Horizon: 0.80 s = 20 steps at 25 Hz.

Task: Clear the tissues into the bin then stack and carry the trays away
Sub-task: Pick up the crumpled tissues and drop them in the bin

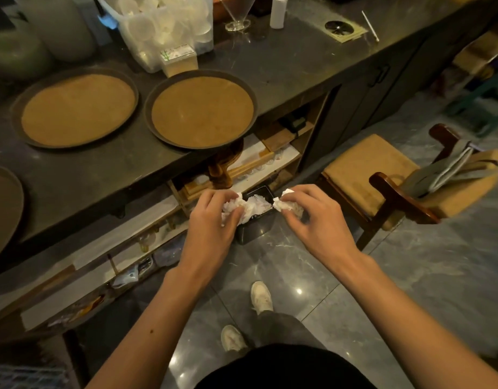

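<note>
My left hand (214, 217) grips crumpled white tissues (231, 206) right over a small black bin (250, 234) on the floor. White tissue (257, 204) lies inside the bin. My right hand (309, 217) holds another crumpled tissue wad (281, 204) just right of the bin's rim. Two round dark trays with brown cork liners rest on the dark counter: one in the middle (201, 109), jutting past the counter edge, and one to its left (76, 108). The edge of a third tray (3, 209) shows at the far left.
A clear box of plastic cups (163, 26), a glass funnel stand (238, 12) and a white roll (278, 11) stand at the counter's back. Open shelves (158, 226) run under the counter. A wooden cushioned chair (382, 178) stands right of the bin. My shoes (260, 297) are on the tiled floor.
</note>
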### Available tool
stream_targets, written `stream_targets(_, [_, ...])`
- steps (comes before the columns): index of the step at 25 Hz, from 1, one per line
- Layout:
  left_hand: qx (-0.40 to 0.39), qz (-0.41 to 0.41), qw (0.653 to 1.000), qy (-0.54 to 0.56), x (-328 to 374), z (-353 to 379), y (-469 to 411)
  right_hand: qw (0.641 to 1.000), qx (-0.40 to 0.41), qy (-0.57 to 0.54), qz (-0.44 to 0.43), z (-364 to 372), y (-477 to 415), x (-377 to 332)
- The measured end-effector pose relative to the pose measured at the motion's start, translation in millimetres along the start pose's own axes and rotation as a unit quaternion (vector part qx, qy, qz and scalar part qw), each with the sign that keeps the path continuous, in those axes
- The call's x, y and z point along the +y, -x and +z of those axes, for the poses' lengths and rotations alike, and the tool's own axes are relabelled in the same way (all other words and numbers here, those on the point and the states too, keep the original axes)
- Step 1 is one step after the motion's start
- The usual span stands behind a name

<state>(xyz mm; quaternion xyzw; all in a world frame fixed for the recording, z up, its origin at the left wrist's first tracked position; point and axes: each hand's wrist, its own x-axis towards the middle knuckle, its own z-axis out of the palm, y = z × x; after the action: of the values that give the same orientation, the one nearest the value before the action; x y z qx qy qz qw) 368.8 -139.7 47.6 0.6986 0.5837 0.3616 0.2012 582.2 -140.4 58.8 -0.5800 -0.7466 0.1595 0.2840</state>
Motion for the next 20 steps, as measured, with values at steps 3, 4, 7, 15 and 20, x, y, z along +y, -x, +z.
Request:
stream_targets(3, [0.001,0.006,1.0,-0.001,10.4,7.5,3.6,1.0,-0.001,-0.004,0.011,-8.9,10.3,10.6])
stream_targets(4, [0.004,0.004,1.0,-0.003,14.0,10.5,3.7,1.0,-0.004,-0.006,0.009,-11.4,12.0,14.6])
stream_targets(7, [0.009,-0.006,1.0,-0.01,24.0,24.9,0.8,1.0,-0.002,-0.005,-0.011,-19.7,9.4,31.0])
stream_targets(15, [0.039,-0.04,0.998,-0.039,72.6,107.4,-25.9,0.998,-0.003,-0.047,-0.029,-55.5,-17.2,128.5])
stream_targets(20, [0.044,-0.104,0.992,-0.049,89.6,157.0,-34.8,0.994,-0.066,-0.078,-0.042,-57.2,-33.9,189.2])
